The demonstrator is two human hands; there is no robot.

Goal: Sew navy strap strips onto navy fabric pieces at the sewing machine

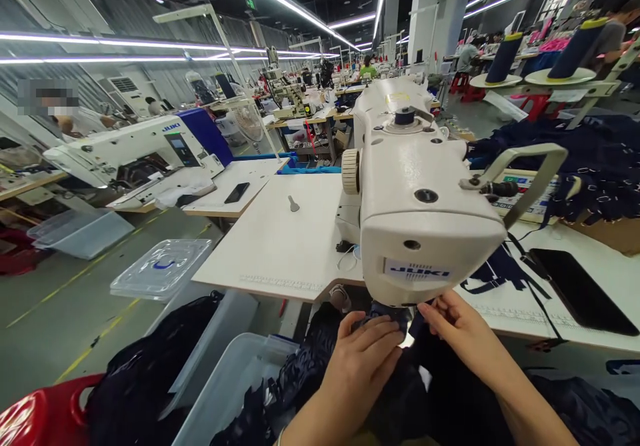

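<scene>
A white JUKI sewing machine [425,233] stands directly in front of me, its head overhanging both hands. Below it, my left hand [363,359] presses its closed fingers over dark navy fabric [387,313] at the sewing spot. On the other side of the needle area, my right hand [457,329] pinches the edge of a dark navy piece [423,329] between thumb and fingers. A small lit patch shows between the hands. The needle and presser foot are hidden by the machine head and fingers. More dark garment material hangs down towards my lap.
A white table [280,239] with a grey metal piece [293,203] extends left. Right of the machine lie a black phone [583,289] and navy straps [505,273]. Plastic bins [240,366] and a red stool [45,413] stand lower left. Thread cones [504,59] rise at right.
</scene>
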